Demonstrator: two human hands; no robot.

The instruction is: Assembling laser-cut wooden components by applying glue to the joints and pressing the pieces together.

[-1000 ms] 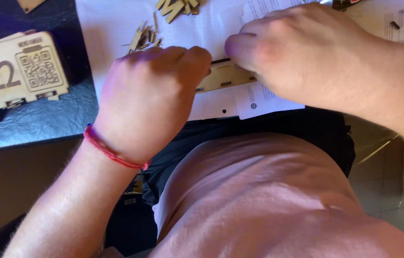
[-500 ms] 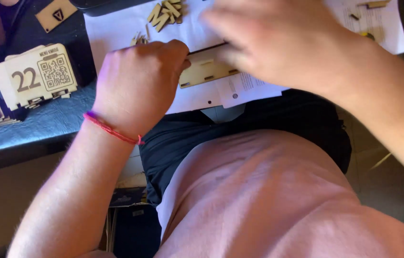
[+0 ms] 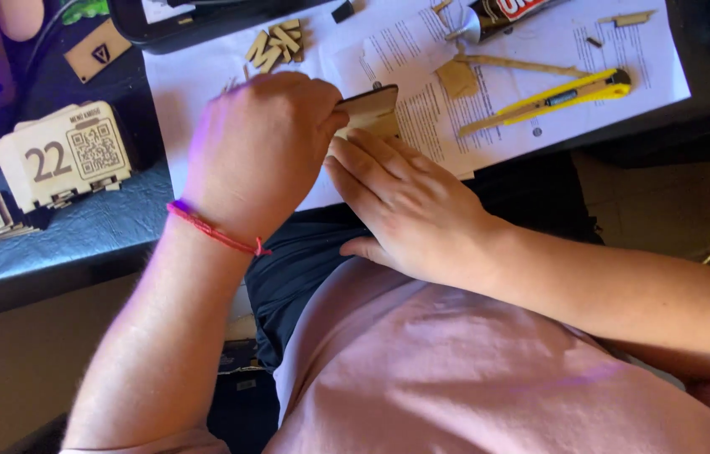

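R hand nearest: lies flat, fingers spread, not gripping, fingertips pressing on the paper just under the wood panel. L hand w/ red wristband is closed on the panel's left end, thumb + fingers pinching it, panel tilted up off the paper at the desk's near edge.

To do this well, imo: keep R hand flat as the stop so sheet + part don't slide, hold panel square w/ L, press evenly, don't twist. Thin ply, tabs prob snap if forced. Can't tell what's under the panel, L hand covers it.

Further out: small wood bits beyond L hand, yellow cutter to the right, glue tube at far edge. Wooden box off left, well apart. Keep the blade clear of R forearm.
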